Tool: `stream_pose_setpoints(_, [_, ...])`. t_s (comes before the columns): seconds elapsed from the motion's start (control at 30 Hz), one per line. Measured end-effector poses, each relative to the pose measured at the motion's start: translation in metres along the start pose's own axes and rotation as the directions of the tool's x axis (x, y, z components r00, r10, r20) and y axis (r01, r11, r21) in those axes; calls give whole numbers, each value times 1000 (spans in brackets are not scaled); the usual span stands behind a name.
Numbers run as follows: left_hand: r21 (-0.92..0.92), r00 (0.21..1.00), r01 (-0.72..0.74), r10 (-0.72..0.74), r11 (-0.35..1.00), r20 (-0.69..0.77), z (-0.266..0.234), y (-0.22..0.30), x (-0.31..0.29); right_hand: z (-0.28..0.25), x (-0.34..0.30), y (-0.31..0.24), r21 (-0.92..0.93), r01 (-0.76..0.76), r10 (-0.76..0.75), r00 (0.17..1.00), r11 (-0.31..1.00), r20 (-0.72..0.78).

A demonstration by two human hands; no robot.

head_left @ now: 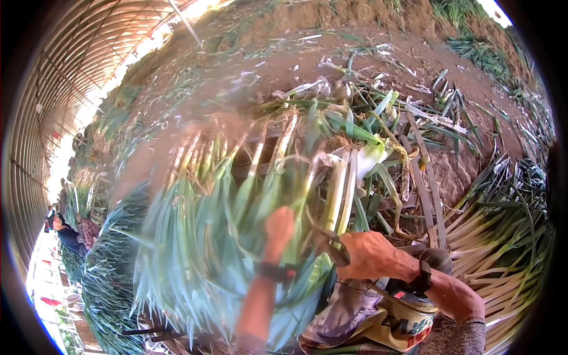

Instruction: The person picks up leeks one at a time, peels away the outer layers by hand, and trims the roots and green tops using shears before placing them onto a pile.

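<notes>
A wide row of long green onions [201, 236] lies in front of me, roots away and green leaves toward me. My left hand [279, 228] is over their leaves near the middle; it is blurred and its fingers do not show clearly. To its right my right hand [371, 255] is closed around a small sickle [337, 248], with a thin curved blade pointing up and left. Just beyond the right hand lie white onion stalks [337, 189] with peeled-looking shafts. A patterned sack [390, 325] covers my lap beneath the right wrist.
A pile of pale-stemmed onions [491, 254] lies at the right, and another leafy heap [112, 254] at the left. Loose trimmings [438, 124] litter the soil ahead. Flat strips [423, 177] stand right of the stalks. Another person [70, 236] is at far left, under an arched frame [65, 77].
</notes>
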State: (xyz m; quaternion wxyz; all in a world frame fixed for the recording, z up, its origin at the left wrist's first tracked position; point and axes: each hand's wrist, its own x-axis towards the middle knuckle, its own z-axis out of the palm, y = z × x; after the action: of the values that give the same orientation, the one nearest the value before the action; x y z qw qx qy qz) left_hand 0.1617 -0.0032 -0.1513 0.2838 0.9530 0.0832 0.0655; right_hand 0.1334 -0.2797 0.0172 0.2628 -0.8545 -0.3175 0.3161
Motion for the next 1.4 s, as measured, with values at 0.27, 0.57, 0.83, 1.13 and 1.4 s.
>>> stream_pose_setpoints(0.27, [-129, 979, 146, -162, 981, -122, 11, -16, 1, -2, 6, 5, -13, 3, -3, 999, 1000, -36])
stream_pose_setpoints(0.57, [-239, 942, 260, -300, 936, -149, 35, -20, 4, -5, -3, 1, -10, -33, 33, 998, 999, -59])
stream_pose_setpoints(0.83, [-214, 932, 145, -205, 966, -297, 58, -49, -1, -2, 17, 17, -15, -106, 103, 986, 994, -133])
stream_pose_setpoints(1.13, [-375, 921, 208, -310, 903, -235, 70, -55, -12, -16, 14, 0, -4, -79, 78, 990, 997, -117])
stream_pose_setpoints(1.4, [-379, 952, 286, -305, 880, 12, 34, 10, -14, -22, 37, 26, -44, -152, 139, 967, 987, -215])
